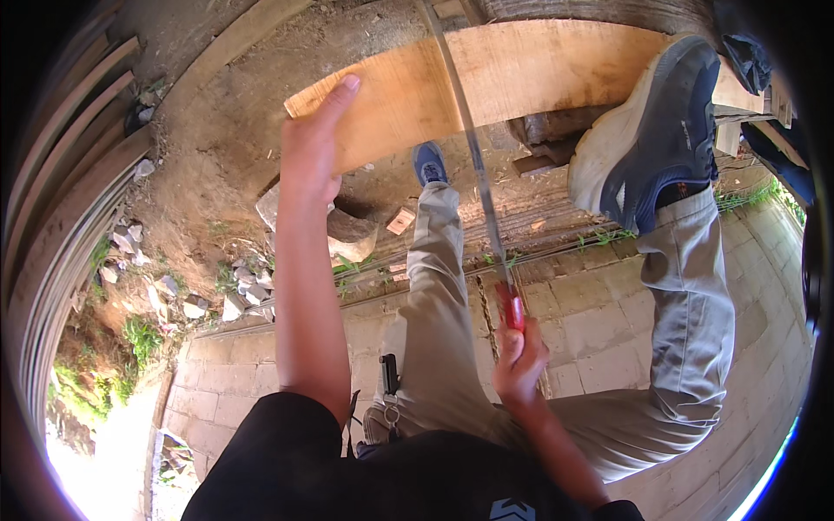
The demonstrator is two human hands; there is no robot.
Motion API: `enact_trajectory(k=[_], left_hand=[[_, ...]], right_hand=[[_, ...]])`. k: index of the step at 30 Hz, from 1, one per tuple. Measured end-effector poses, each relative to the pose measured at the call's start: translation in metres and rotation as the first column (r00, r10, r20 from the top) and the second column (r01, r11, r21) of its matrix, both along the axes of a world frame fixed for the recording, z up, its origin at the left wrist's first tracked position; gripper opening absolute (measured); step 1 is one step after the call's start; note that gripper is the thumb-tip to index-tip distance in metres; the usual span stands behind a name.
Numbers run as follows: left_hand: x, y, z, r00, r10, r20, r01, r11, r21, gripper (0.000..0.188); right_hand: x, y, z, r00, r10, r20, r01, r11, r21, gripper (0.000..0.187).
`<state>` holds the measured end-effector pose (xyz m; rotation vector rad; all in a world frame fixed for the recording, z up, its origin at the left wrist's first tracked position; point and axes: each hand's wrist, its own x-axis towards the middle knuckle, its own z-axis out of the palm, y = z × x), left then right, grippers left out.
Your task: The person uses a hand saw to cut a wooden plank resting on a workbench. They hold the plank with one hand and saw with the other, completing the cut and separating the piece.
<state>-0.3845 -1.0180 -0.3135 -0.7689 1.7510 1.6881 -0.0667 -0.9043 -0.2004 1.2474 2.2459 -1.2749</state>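
Observation:
A long pale wooden plank (556, 69) runs across the upper part of the head view. My left hand (311, 143) is closed round its left end, thumb lying on the top face and the fingers hidden beneath. In my right hand (521, 358) is the red handle of a handsaw (476, 161), the fingers wrapped round it. The saw's long thin blade crosses the plank, with the far tip beyond the plank's far edge. A dark line shows along the blade on the wood; how deep it goes I cannot tell. My dark shoe (647, 130) presses on the plank's right part.
Dark timber blocks (556, 130) lie under the plank. My other foot, in a blue shoe (428, 163), stands on the ground below it. Stacked boards (61, 217) curve along the left side. Stones (248, 291) and a small wood offcut (400, 220) lie near the paved floor (599, 326).

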Motion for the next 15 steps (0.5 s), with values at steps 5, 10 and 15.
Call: enact_trajectory(k=[5,10,15], left_hand=[[0.0,-0.001,-0.002,1.0,0.003,0.003,-0.003,1.0,0.02,0.05],[-0.003,-0.001,0.0,1.0,0.012,0.016,-0.012,1.0,0.028,0.051],[-0.002,-0.002,0.001,1.0,0.01,0.026,-0.009,1.0,-0.016,0.052]], right_hand=[[-0.089,0.017,-0.012,1.0,-0.026,0.0,0.026,1.0,-0.01,0.028],[-0.04,0.018,-0.011,1.0,0.001,0.007,-0.001,0.999,0.041,0.03],[0.002,0.008,-0.007,0.999,0.01,-0.044,-0.008,0.999,0.035,0.036]])
